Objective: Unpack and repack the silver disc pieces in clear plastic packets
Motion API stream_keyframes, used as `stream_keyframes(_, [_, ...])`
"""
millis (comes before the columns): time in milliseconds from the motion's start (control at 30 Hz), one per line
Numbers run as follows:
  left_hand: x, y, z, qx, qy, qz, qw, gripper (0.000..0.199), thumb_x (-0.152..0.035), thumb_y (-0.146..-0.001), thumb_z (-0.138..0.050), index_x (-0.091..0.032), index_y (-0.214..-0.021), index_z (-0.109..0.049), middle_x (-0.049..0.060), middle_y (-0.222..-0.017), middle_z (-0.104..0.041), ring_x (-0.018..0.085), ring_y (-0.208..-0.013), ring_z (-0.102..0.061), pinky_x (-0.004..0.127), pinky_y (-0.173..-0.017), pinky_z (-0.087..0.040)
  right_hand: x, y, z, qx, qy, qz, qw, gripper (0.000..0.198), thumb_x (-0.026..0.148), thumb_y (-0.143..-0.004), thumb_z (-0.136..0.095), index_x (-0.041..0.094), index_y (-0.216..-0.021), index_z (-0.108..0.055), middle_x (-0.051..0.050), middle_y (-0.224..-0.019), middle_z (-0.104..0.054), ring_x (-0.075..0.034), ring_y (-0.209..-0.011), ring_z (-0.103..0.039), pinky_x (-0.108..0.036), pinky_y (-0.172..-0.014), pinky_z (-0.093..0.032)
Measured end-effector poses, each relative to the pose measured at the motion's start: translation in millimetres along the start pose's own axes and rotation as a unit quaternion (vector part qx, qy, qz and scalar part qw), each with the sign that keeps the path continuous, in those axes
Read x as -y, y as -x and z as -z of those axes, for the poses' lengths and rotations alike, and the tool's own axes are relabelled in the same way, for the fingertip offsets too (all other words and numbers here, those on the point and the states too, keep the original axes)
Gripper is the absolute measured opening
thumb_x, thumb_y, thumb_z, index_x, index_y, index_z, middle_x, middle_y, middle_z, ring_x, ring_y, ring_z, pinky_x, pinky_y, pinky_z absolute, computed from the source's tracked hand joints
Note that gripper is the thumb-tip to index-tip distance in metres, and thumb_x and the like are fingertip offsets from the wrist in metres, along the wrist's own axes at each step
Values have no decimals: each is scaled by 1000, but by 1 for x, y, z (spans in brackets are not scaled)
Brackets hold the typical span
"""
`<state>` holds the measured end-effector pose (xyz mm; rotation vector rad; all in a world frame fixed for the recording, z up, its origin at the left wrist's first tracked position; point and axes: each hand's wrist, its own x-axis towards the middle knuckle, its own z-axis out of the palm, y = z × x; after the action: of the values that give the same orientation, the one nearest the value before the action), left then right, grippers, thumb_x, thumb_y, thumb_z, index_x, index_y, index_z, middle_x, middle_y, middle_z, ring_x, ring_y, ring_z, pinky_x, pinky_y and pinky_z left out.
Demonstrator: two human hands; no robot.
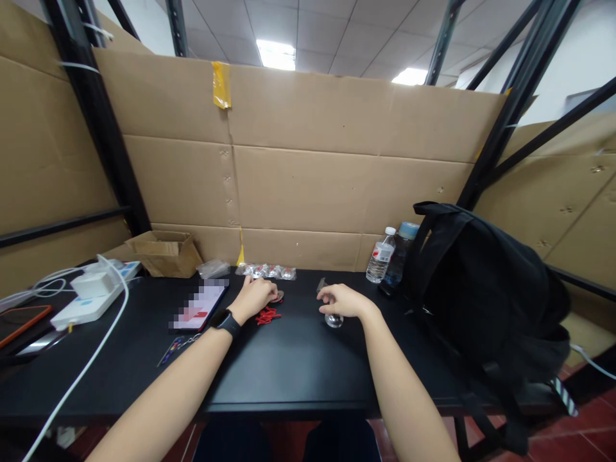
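My left hand [257, 298], with a black watch on its wrist, is closed with the fingertips on a small round silvery piece [278, 296] edged in red. Just below that lies a small heap of red cords [267, 315] on the black table. My right hand [344, 300] hovers over the table with curled fingers and a gap between thumb and forefinger. Under it sits a clear, shiny round piece [333, 320], and a clear plastic bit [321, 283] shows beyond the fingers; whether the hand touches either is unclear. Behind my left hand is a row of wrapped silvery pieces [267, 271].
At left are a phone [205, 307], a keychain [176, 346], a power strip [96, 305] with white cables, an open cardboard box [166, 253] and a plastic bag [213, 269]. Two bottles [382, 256] and a black backpack [481, 295] stand at right. Cardboard walls [298, 173] enclose the table.
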<state>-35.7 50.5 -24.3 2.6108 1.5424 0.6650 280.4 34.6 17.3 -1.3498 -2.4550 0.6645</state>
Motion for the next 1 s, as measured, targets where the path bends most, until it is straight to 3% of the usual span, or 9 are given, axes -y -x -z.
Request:
stream_keyframes(167, [-3,0,0,-7,30,9,999,15,-26,-96,-52,-22,-90,-64,3,-93,-73,24,-94,-64,41,-96,-29,10,-5,-8,-39,-16,44,998,31,27,-80,-76,20,-110,-75,-5,-95,-73,-17,-80,-68,-27,-74,-51])
stream_keyframes(333, [-22,0,7,-33,101,-4,994,15,-31,-100,-48,-23,-99,-60,3,-99,-71,24,-100,-63,42,-98,-35,28,-16,-31,-155,-73,133,976,59,31,-80,-80,23,-135,-60,-9,-120,-68,-18,-89,-66,-32,-82,-54])
stream_keyframes(500, [-42,0,4,-84,170,-51,980,15,-35,-100,-50,-25,-101,-59,7,-123,-62,25,-123,-53,43,-105,-39,42,-23,-46,-181,-143,161,960,72,38,-77,-84,28,-141,-54,-10,-138,-63,-20,-96,-70,-33,-80,-55])
stream_keyframes(767, [-47,2,-8,-69,208,-51,974,15,-36,-101,-50,-25,-103,-61,7,-130,-57,26,-130,-47,47,-110,-38,45,-21,-43,-167,-180,141,959,56,41,-76,-83,25,-126,-63,-7,-121,-73,-19,-92,-70,-28,-73,-54])
stream_keyframes(1000, [-48,3,-4,-63,170,-45,982,13,-33,-100,-51,-26,-104,-60,6,-133,-55,27,-130,-46,51,-109,-35,42,-21,-40,-156,-154,139,966,49,39,-77,-83,23,-121,-66,-5,-108,-74,-15,-78,-67,-26,-71,-53])
